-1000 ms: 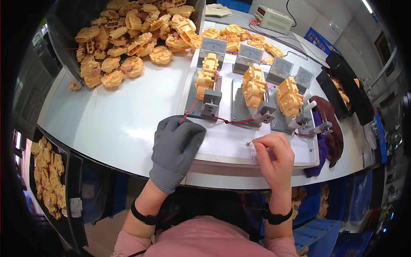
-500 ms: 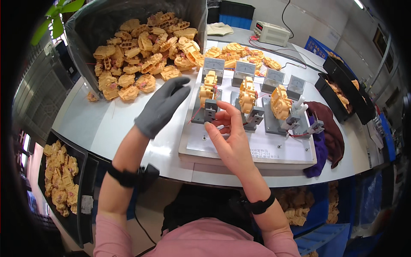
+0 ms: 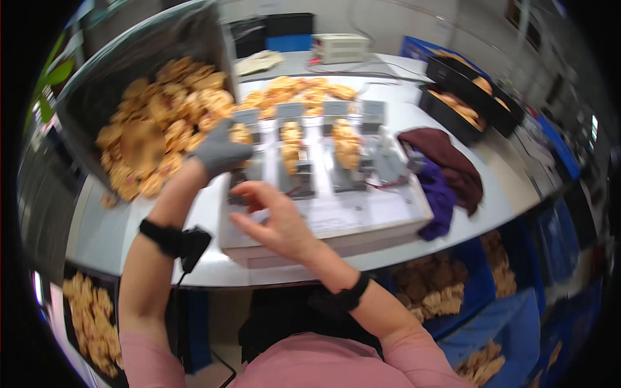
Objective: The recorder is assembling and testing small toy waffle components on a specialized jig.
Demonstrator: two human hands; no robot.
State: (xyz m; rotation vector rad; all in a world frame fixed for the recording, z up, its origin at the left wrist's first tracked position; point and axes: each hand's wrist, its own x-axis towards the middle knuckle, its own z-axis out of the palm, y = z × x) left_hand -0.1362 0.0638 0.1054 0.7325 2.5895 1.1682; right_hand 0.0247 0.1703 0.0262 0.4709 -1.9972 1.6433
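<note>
Find the leftmost yellow housing (image 3: 241,134) toward the back left of the white board (image 3: 388,231), beside the table's (image 3: 107,236) front edge, partly hidden by the gloved left hand (image 3: 222,150); cannot tell that grip's spread, or if holding or merely touching. Note the bare right hand (image 3: 275,223) nearby, grip loosely parted, apparently around nothing. Expect light, stiff plastic, perhaps fragile at small details; best taken by its broad sides. Too blurred for reading any lettering.

Gloved left grip (image 3: 223,152) blurred — hold on yellow part (image 3: 240,134) unclear; meter faces (image 3: 336,108) smeared, unreadable
</note>
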